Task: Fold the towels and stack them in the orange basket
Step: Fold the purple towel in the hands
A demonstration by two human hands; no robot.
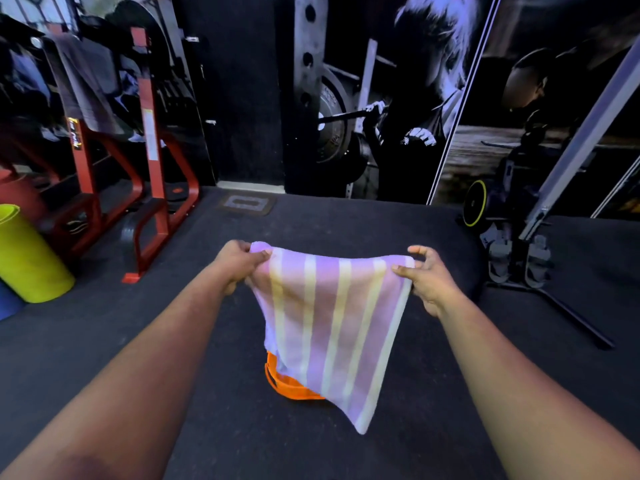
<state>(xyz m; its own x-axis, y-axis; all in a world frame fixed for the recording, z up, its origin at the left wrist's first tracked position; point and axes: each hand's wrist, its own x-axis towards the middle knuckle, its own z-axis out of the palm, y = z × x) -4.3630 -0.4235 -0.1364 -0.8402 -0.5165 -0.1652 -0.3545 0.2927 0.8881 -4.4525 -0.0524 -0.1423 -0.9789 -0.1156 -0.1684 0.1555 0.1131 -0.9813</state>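
No readable text

The red rack point(152, 140) carries a pale label and a small dark tag, both too blurred to read.

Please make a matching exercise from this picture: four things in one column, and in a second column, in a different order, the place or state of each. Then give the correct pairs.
Things:
1. striped towel
2. orange basket
3. rolled yellow-green mat
4. grey towel

Places or states:
A. stands at the far left on the floor
B. hangs over the red rack, left background
C. held up by its top corners in the left hand and the right hand
D. on the floor, mostly hidden behind hanging cloth

Pairs: 1-C, 2-D, 3-A, 4-B
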